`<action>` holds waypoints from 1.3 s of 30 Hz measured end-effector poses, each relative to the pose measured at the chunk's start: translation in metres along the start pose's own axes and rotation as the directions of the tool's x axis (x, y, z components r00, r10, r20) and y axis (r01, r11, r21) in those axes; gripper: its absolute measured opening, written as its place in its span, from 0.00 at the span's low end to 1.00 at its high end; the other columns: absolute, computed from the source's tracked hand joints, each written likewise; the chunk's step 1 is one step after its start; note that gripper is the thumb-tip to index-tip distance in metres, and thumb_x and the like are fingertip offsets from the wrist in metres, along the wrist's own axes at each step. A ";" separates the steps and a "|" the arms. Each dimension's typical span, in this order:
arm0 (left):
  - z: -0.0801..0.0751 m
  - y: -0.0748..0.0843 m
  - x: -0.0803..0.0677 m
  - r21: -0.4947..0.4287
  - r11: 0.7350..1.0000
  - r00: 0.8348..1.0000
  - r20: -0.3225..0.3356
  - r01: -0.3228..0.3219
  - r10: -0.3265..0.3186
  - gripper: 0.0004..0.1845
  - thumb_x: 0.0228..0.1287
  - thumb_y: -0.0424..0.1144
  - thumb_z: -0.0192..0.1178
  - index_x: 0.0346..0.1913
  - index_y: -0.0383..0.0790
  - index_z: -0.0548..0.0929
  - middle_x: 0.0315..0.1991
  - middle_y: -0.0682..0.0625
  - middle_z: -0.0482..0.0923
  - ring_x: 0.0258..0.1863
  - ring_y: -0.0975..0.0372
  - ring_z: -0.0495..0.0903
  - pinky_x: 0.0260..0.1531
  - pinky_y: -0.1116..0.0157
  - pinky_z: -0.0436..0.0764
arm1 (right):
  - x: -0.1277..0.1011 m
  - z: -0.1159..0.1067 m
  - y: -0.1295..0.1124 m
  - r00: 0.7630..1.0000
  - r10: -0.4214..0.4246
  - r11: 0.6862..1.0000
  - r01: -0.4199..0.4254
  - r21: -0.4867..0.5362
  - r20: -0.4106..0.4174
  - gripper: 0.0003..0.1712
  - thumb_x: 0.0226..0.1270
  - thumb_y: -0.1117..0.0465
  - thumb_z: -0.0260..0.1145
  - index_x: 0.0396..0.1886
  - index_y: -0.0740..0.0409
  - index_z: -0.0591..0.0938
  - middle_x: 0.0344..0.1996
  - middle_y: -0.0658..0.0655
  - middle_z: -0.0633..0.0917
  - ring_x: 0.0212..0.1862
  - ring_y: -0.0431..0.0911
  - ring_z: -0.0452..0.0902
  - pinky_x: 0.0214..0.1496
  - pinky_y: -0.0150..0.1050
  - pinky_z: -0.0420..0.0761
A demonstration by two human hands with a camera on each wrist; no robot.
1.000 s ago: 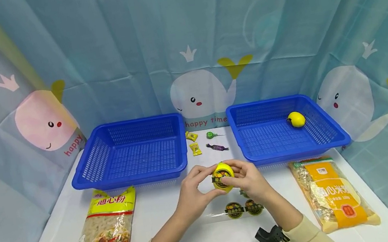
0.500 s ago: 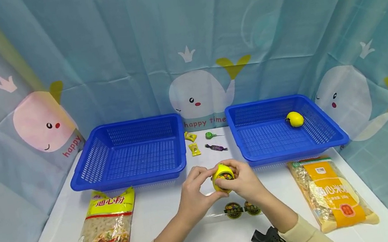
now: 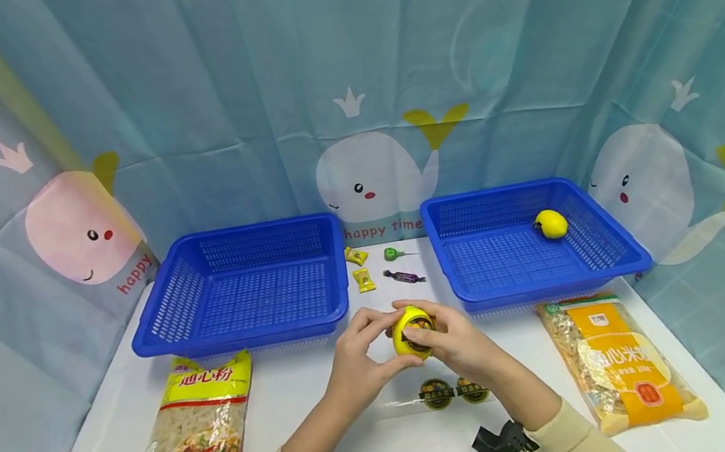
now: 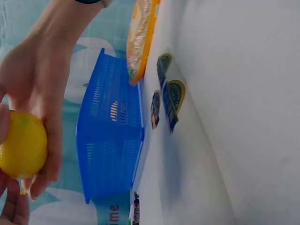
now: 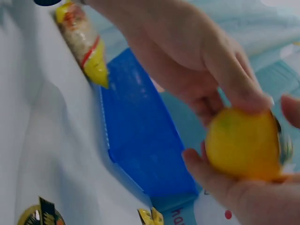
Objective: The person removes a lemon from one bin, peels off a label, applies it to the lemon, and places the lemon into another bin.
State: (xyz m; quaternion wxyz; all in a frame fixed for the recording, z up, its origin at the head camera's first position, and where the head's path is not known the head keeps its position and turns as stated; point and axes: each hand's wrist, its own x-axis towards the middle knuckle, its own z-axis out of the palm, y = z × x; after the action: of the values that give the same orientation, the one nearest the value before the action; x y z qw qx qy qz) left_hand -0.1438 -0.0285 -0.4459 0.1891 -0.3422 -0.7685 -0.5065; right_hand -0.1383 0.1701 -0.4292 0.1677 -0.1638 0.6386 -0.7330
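Observation:
Above the middle of the table, a yellow lemon is held between both hands. My left hand grips it from the left, with fingertips at the top and the thumb below. On the right side, my right hand has its fingers behind the lemon. Its thumb lies on a round black-and-gold sticker on the lemon's front and partly covers it. Below the hands lies a clear sheet bearing more such stickers. The right wrist view shows the lemon blurred, with fingers around it.
A blue basket stands at back left; another at back right contains a second lemon. Between them lie yellow-wrapped candies, a green lollipop and a purple candy. Pasta bags lie left and right.
The sticker's dark band, which stuck out past the lemon's left edge a second ago, now lies against the lemon under the right thumb. The lemon has shifted slightly left and turned.

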 end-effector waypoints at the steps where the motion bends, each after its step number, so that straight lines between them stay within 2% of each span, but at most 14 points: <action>1: -0.001 0.000 0.001 -0.024 1.000 1.000 0.004 0.017 -0.017 0.35 0.41 0.41 0.82 0.58 0.40 0.85 0.46 0.52 0.79 0.42 0.57 0.79 0.43 0.69 0.82 | -0.001 -0.002 -0.001 0.999 -0.001 0.999 -0.001 0.050 0.039 0.34 0.77 0.62 0.59 0.76 0.68 0.59 0.62 0.72 0.74 0.53 0.46 0.80 0.50 0.35 0.85; 4: -0.004 -0.001 0.002 -0.148 0.982 0.993 0.049 0.118 -0.112 0.30 0.51 0.37 0.78 0.60 0.43 0.83 0.51 0.50 0.78 0.41 0.58 0.79 0.41 0.68 0.83 | -0.003 -0.006 -0.005 0.998 -0.009 0.995 0.003 0.099 0.058 0.37 0.77 0.63 0.60 0.77 0.70 0.56 0.64 0.71 0.72 0.58 0.47 0.80 0.57 0.38 0.84; 6: -0.006 -0.001 0.003 -0.243 0.946 0.976 0.092 0.216 -0.199 0.27 0.58 0.36 0.73 0.62 0.44 0.82 0.53 0.48 0.77 0.38 0.60 0.80 0.36 0.69 0.83 | -0.004 -0.007 -0.006 0.999 -0.017 0.997 0.014 0.081 0.036 0.36 0.76 0.63 0.62 0.75 0.71 0.58 0.61 0.68 0.75 0.57 0.47 0.81 0.57 0.39 0.84; 9: -0.007 0.000 0.004 -0.370 0.852 0.929 0.164 0.370 -0.333 0.22 0.67 0.37 0.67 0.64 0.47 0.80 0.53 0.47 0.75 0.31 0.62 0.80 0.29 0.71 0.82 | -0.004 -0.006 -0.006 1.000 -0.029 0.998 0.029 0.064 -0.005 0.33 0.74 0.63 0.64 0.72 0.73 0.64 0.57 0.65 0.80 0.54 0.47 0.84 0.56 0.39 0.84; 12: -0.008 0.000 0.005 -0.449 0.765 0.887 0.205 0.461 -0.415 0.21 0.68 0.38 0.66 0.63 0.48 0.81 0.53 0.46 0.74 0.29 0.65 0.79 0.28 0.72 0.80 | -0.004 -0.003 -0.006 0.999 -0.030 0.995 0.034 0.091 -0.038 0.33 0.74 0.63 0.64 0.71 0.75 0.66 0.57 0.62 0.82 0.54 0.46 0.84 0.56 0.39 0.83; 15: -0.009 0.000 0.006 -0.518 0.704 0.871 0.215 0.485 -0.441 0.20 0.69 0.38 0.65 0.62 0.43 0.81 0.52 0.46 0.75 0.30 0.65 0.78 0.30 0.73 0.79 | -0.004 -0.001 -0.007 0.996 -0.034 0.991 0.044 0.127 -0.079 0.33 0.74 0.62 0.64 0.71 0.75 0.66 0.58 0.60 0.82 0.56 0.45 0.83 0.58 0.39 0.82; 19: -0.010 0.000 0.007 -0.596 0.641 0.868 0.233 0.483 -0.438 0.21 0.71 0.37 0.63 0.64 0.35 0.79 0.49 0.49 0.76 0.32 0.65 0.76 0.31 0.73 0.77 | -0.005 0.002 -0.008 0.992 -0.042 0.987 0.059 0.152 -0.115 0.32 0.75 0.61 0.62 0.72 0.74 0.66 0.59 0.56 0.82 0.57 0.43 0.82 0.59 0.40 0.82; 22: -0.009 -0.001 0.006 -0.656 0.577 0.862 0.254 0.487 -0.439 0.23 0.72 0.36 0.61 0.65 0.29 0.76 0.48 0.51 0.76 0.32 0.66 0.74 0.32 0.73 0.75 | -0.006 0.004 -0.009 0.991 -0.046 0.984 0.067 0.165 -0.124 0.34 0.75 0.60 0.62 0.72 0.74 0.65 0.57 0.52 0.84 0.57 0.43 0.82 0.59 0.40 0.82; 27: -0.009 0.000 0.006 -0.710 0.490 0.835 0.261 0.505 -0.484 0.22 0.73 0.35 0.60 0.65 0.29 0.76 0.43 0.54 0.76 0.29 0.67 0.72 0.29 0.75 0.74 | -0.007 0.004 -0.009 0.990 -0.040 0.984 0.062 0.166 -0.137 0.35 0.75 0.56 0.62 0.72 0.73 0.65 0.59 0.53 0.83 0.58 0.43 0.81 0.59 0.41 0.82; 29: -0.008 0.002 0.007 -0.708 0.482 0.822 0.251 0.516 -0.510 0.21 0.73 0.35 0.59 0.65 0.30 0.77 0.42 0.53 0.76 0.29 0.67 0.72 0.29 0.76 0.74 | -0.007 0.004 -0.008 0.987 -0.023 0.988 0.047 0.148 -0.161 0.34 0.76 0.55 0.61 0.71 0.73 0.66 0.64 0.58 0.80 0.59 0.44 0.80 0.60 0.42 0.82; 31: -0.006 0.004 0.008 -0.681 0.505 0.816 0.248 0.530 -0.523 0.20 0.75 0.37 0.58 0.65 0.32 0.78 0.43 0.52 0.77 0.28 0.66 0.73 0.29 0.75 0.75 | -0.008 0.004 -0.007 0.975 -0.001 0.992 0.029 0.125 -0.223 0.33 0.76 0.54 0.60 0.70 0.72 0.69 0.67 0.61 0.77 0.60 0.44 0.80 0.59 0.43 0.83; 35: -0.002 0.011 0.012 -0.564 0.612 0.819 0.236 0.554 -0.523 0.20 0.75 0.42 0.59 0.64 0.41 0.79 0.49 0.48 0.75 0.27 0.64 0.75 0.30 0.73 0.77 | -0.008 0.006 -0.004 0.934 0.000 1.000 0.007 0.017 -0.358 0.27 0.75 0.52 0.61 0.65 0.67 0.78 0.67 0.60 0.77 0.62 0.47 0.79 0.55 0.43 0.85; 37: -0.002 0.015 0.013 -0.485 0.669 0.818 0.207 0.562 -0.537 0.21 0.71 0.44 0.64 0.64 0.45 0.80 0.51 0.45 0.74 0.27 0.64 0.76 0.29 0.73 0.76 | -0.006 0.008 -0.002 0.927 -0.025 0.999 0.011 -0.041 -0.375 0.25 0.75 0.52 0.62 0.64 0.63 0.79 0.66 0.60 0.79 0.63 0.50 0.79 0.54 0.43 0.85; 39: -0.003 0.017 0.012 -0.424 0.697 0.808 0.180 0.578 -0.561 0.24 0.67 0.45 0.68 0.64 0.48 0.79 0.51 0.44 0.74 0.27 0.64 0.76 0.27 0.73 0.74 | -0.005 0.009 0.000 0.931 -0.055 0.995 0.021 -0.097 -0.360 0.25 0.75 0.53 0.63 0.65 0.60 0.79 0.67 0.59 0.78 0.64 0.53 0.78 0.55 0.44 0.84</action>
State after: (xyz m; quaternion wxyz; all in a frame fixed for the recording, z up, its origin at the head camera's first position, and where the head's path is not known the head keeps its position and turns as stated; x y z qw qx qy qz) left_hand -0.1406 -0.0227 -0.4260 -0.0773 -0.1315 -0.6974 -0.7003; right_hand -0.1299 0.1644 -0.4278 0.0253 -0.0459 0.6880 -0.7239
